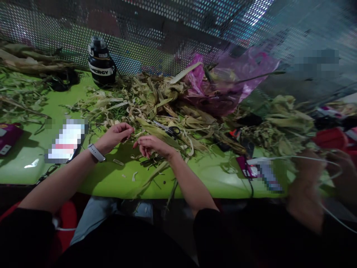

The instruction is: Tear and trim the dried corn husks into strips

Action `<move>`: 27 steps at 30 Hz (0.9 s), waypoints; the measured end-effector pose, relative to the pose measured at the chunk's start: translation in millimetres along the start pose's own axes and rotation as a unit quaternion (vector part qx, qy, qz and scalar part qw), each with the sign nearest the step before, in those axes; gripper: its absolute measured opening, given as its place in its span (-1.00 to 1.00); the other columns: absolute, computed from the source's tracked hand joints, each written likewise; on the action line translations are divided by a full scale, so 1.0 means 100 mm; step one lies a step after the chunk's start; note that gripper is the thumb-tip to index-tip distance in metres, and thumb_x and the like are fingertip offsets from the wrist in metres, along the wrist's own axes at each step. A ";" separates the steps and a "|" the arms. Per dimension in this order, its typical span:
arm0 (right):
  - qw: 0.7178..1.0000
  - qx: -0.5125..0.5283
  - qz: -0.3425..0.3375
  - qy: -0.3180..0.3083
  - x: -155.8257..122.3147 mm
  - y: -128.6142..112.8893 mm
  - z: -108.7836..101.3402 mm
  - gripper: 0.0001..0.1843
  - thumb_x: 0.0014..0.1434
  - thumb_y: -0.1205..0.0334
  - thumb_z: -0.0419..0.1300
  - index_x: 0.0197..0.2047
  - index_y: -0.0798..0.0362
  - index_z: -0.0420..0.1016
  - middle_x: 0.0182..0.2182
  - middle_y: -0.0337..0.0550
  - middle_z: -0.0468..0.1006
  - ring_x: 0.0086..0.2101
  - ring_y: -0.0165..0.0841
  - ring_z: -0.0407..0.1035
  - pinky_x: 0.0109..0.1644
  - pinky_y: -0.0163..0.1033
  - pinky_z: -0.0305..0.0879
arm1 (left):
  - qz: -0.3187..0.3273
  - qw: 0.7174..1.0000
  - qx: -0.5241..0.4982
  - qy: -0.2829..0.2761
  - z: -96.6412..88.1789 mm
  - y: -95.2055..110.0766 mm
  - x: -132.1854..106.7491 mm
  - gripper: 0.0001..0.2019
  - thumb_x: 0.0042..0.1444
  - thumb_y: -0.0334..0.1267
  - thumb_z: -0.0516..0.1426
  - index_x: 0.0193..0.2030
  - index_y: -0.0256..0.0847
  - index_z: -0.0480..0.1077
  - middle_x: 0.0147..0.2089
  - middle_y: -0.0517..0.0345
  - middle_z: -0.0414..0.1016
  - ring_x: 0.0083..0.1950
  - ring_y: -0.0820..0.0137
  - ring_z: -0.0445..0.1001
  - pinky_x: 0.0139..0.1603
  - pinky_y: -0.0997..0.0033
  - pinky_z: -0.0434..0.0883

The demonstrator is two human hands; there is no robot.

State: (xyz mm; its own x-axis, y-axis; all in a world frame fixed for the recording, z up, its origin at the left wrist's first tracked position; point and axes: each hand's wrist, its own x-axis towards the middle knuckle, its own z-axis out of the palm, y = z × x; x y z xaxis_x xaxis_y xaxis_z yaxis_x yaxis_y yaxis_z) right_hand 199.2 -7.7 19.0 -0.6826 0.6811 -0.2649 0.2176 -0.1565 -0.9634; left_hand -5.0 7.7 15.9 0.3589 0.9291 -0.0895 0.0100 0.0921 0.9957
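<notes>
My left hand, with a pale watch band on its wrist, hovers at the near edge of the plant heap. Its thumb and fingertips are pressed together; whatever is between them is too small to make out. Just right of it, my right hand hangs palm down, fingers loosely bent and apart, holding nothing that I can see. Dry corn husks and thin shredded strips lie heaped beyond both hands. A pair of scissors with black handles rests on the husks past my right hand. Small scraps lie on the green table.
A black bottle stands at the back left, near a perforated metal screen. A phone lies left, another phone right. A pink plastic bag sits behind the heap. A co-worker's blurred hands are at the right.
</notes>
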 end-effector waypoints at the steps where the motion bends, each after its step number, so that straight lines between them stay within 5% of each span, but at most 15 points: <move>1: 1.000 0.008 -0.007 0.018 0.01 0.01 0.01 -0.50 0.15 -0.23 0.17 -0.28 0.12 0.46 -0.65 -0.31 0.44 -0.68 -0.52 0.26 -0.59 -0.40 0.16 | 0.003 1.000 0.007 -0.001 0.00 0.00 0.00 -0.73 0.03 -0.10 0.28 -0.32 -0.28 0.41 -0.50 0.28 0.30 -0.50 0.57 0.19 -0.46 0.53 0.13; 6: 0.986 -0.011 -0.065 0.155 0.10 0.11 0.08 -0.52 0.12 -0.21 0.20 -0.51 0.04 0.29 -0.79 -0.43 0.21 -0.77 -0.55 0.05 -0.68 -0.38 -0.04 | 0.035 0.998 0.053 0.001 0.01 -0.02 -0.01 -0.76 0.12 -0.10 0.21 -0.31 -0.26 0.38 -0.50 0.28 0.27 -0.50 0.56 0.17 -0.47 0.52 0.10; 14: 0.941 -0.163 -0.115 0.275 0.14 0.22 0.10 -0.60 0.19 0.01 0.15 -0.59 0.01 0.21 -0.71 -0.36 0.15 -0.64 -0.50 0.06 -0.53 -0.32 -0.03 | 0.076 0.992 0.097 0.000 0.01 -0.03 -0.02 -0.77 0.12 -0.11 0.22 -0.33 -0.25 0.38 -0.50 0.28 0.28 -0.50 0.55 0.21 -0.46 0.52 0.17; 19: 0.903 -0.240 -0.184 0.305 0.11 0.17 0.06 -0.61 0.26 -0.03 0.13 -0.51 0.04 0.32 -0.59 -0.28 0.29 -0.52 -0.44 0.15 -0.37 -0.28 0.11 | 0.019 1.000 0.000 0.007 -0.06 -0.05 0.00 -0.67 0.00 -0.03 0.31 -0.32 -0.30 0.47 -0.49 0.20 0.42 -0.50 0.56 0.31 -0.46 0.53 0.25; 23: 0.854 -0.308 -0.290 0.302 0.08 0.15 0.09 -0.70 0.30 0.02 0.12 -0.35 0.03 0.47 -0.33 -0.10 0.45 -0.24 -0.32 0.34 -0.11 -0.20 0.25 | -0.029 0.999 0.028 -0.033 -0.07 -0.03 -0.01 -0.69 -0.01 -0.05 0.32 -0.33 -0.30 0.50 -0.50 0.16 0.46 -0.53 0.54 0.32 -0.52 0.55 0.20; 27: 0.880 -0.263 -0.276 0.283 0.08 0.15 0.15 -0.67 0.31 -0.04 0.09 -0.31 0.02 0.45 -0.06 0.02 0.43 -0.15 -0.29 0.40 -0.10 -0.17 0.37 | -0.014 0.995 0.062 -0.071 -0.06 0.01 -0.03 -0.74 0.02 -0.10 0.30 -0.32 -0.28 0.48 -0.49 0.18 0.44 -0.51 0.54 0.33 -0.50 0.55 0.23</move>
State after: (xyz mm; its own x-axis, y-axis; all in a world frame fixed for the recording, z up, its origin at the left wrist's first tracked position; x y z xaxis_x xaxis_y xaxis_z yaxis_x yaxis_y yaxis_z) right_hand 186.3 -15.8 1.6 -0.3613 0.8204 0.4432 0.3569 0.5608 -0.7471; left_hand -11.6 7.2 16.8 0.4853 0.8658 -0.1223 0.1334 0.0649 0.9889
